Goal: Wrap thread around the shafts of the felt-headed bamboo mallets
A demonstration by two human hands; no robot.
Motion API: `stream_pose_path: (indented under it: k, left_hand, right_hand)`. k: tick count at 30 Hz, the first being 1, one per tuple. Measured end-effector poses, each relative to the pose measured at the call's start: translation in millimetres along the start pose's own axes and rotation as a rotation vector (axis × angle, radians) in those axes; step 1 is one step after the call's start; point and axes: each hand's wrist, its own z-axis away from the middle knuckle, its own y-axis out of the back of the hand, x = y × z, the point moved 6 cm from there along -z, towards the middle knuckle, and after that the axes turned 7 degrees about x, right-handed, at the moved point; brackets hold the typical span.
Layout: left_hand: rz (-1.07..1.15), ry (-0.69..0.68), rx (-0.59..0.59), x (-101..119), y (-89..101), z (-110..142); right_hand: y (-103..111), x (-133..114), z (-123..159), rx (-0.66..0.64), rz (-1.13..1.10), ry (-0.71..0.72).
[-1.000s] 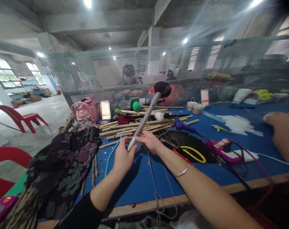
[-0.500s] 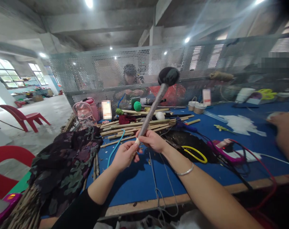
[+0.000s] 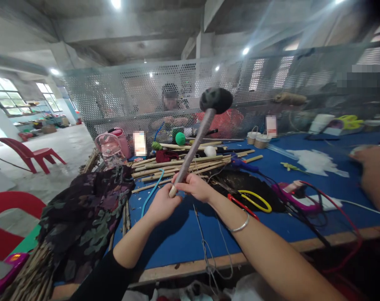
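Observation:
A mallet-like stick slants up and away from me, with a rounded dark cloth-covered head on its far end. Grey cord or yarn seems to cover most of its shaft, and a short pale end stays bare. My left hand is closed round that bare lower end. Just above it, my right hand pinches the grey-covered shaft, its thumb and fingers pressed on it. Loose grey cord hangs below my right hand over the table's front edge. Scissors with red and yellow handles lie right of my right wrist.
Several wooden sticks lie across the blue table, with a green ball behind. Dark patterned cloth covers the left side. A blue glue gun and a purple device with cables lie right. Another person's arm rests far right.
The stick's dark head has risen, then swung slightly left. My left hand loosened its fingers half a second ago and has closed round the lower end again. My right hand keeps its pinch.

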Motion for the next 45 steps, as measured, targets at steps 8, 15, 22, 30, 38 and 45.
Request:
stream_pose_path:
  k: [8, 15, 22, 30, 38, 45]
  left_hand:
    - [0.168, -0.171, 0.218, -4.6, 0.1, -1.9]
    - [0.385, -0.067, 0.115, -6.9, -2.4, -3.3]
    - [0.518, 0.056, 0.11, -8.2, -2.5, -3.9]
    - [0.439, -0.015, 0.166, -9.8, 2.3, -5.7]
    - [0.393, -0.006, 0.183, -10.1, 3.6, -4.2]
    - [0.385, -0.02, 0.206, -7.1, 4.1, -2.7]
  right_hand:
    - [15.3, 15.1, -7.3, 0.207, 0.071, -0.02]
    - [9.6, 4.0, -1.0, 0.021, -0.074, -0.009]
    - [11.6, 6.3, -2.3, 0.086, 0.01, 0.005]
    - [9.5, -4.4, -0.2, 0.128, 0.28, 0.199]
    - [14.1, -8.3, 1.9, 0.177, 0.514, 0.285]
    - [19.5, 4.8, -5.1, 0.142, 0.352, 0.125]
